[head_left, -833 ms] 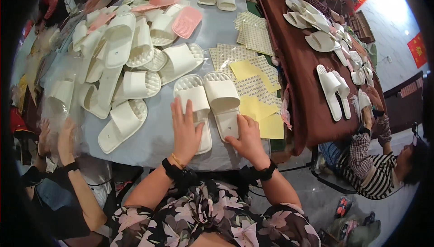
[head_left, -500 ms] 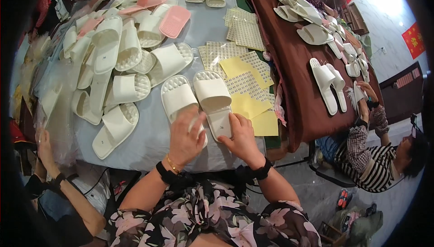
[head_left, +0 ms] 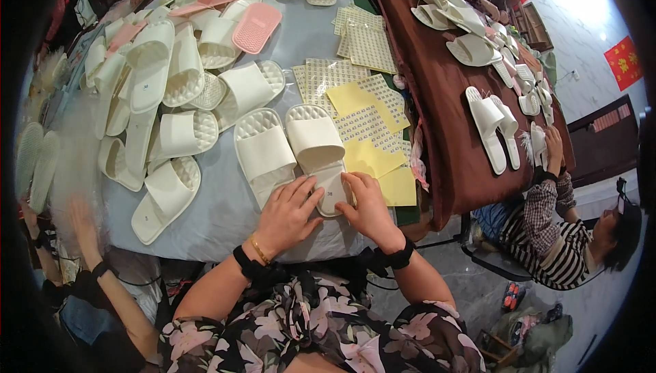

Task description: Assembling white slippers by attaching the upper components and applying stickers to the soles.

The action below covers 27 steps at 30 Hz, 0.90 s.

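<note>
Two cream slippers lie side by side in front of me on the grey table (head_left: pixel 219 216). My left hand (head_left: pixel 285 217) rests flat over the heel of the left slipper (head_left: pixel 263 151) and reaches onto the heel of the right slipper (head_left: pixel 318 142). My right hand (head_left: pixel 367 208) presses its fingertips on the right slipper's heel, beside a small round sticker (head_left: pixel 330 195). Neither hand grips anything.
A heap of cream slippers (head_left: pixel 157 93) and pink ones (head_left: pixel 254 26) fills the table's left and far side. Sticker sheets and yellow backing papers (head_left: pixel 362 123) lie to the right. A brown-covered table (head_left: pixel 444 120) holds more slippers; a person in stripes (head_left: pixel 547 236) sits there. Another person's hand (head_left: pixel 82 219) is at the left.
Both my hands have settled onto the heels of the slipper pair, the right hand's fingers now pressing by the sticker. The view has shifted slightly.
</note>
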Each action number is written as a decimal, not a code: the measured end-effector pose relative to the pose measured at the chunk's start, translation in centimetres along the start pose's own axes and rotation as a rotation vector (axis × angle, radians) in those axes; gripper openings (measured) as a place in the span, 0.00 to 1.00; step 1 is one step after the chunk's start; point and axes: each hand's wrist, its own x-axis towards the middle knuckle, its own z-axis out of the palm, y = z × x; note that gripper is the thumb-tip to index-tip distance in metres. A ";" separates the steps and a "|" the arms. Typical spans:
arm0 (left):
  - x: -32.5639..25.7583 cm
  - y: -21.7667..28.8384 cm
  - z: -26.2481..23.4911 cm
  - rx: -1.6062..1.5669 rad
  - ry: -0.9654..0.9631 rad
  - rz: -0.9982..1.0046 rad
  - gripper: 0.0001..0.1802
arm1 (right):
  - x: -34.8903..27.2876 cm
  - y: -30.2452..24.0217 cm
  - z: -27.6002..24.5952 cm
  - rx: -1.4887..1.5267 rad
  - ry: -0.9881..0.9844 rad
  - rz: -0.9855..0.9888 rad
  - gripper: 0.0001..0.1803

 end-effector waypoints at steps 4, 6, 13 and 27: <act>0.2 0.1 -0.1 -0.027 -0.003 0.010 0.34 | 0.2 -0.3 -0.1 0.010 -0.011 0.016 0.34; 0.4 0.1 0.0 -0.032 -0.007 0.018 0.34 | 0.4 -0.3 -0.2 0.017 0.004 -0.004 0.32; 0.5 -0.1 0.1 -0.065 0.017 0.026 0.32 | 2.8 4.0 -3.5 0.136 0.092 0.151 0.19; 0.4 0.1 0.3 -0.009 0.014 0.038 0.30 | 0.8 9.2 -7.7 -0.036 0.384 0.398 0.10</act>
